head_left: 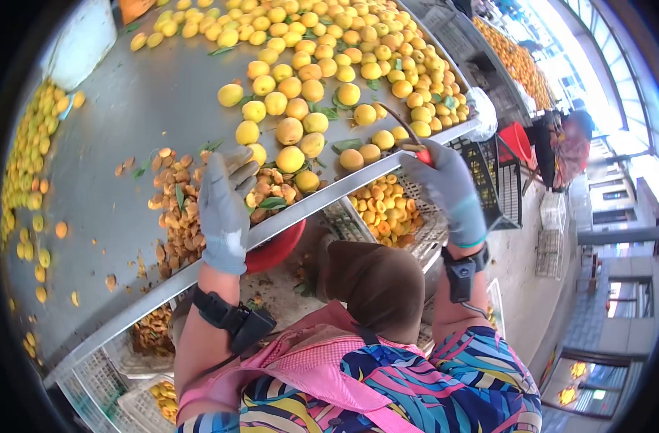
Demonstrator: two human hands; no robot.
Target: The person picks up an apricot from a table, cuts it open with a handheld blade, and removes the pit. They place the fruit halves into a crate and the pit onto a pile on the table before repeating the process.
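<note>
My left hand (224,209), in a grey glove, rests at the near edge of the metal table between a heap of brown pits (176,206) and some pits and fruit scraps (275,189). Its fingers are stretched out, and nothing shows in it. Beyond the fingertips lie yellow-orange apricots (289,130) with green leaves. My right hand (448,184), also gloved, is closed around the red handle of a thin curved tool (405,124), over the table's right edge. The tool's dark curved end points up and left, close to several apricots.
The raised metal rim (308,208) crosses in front of me. Below it are a crate of halved apricots (386,209), a red basin (275,245) and a black crate (508,189). A person (569,148) is at the right beside a red bucket (516,141).
</note>
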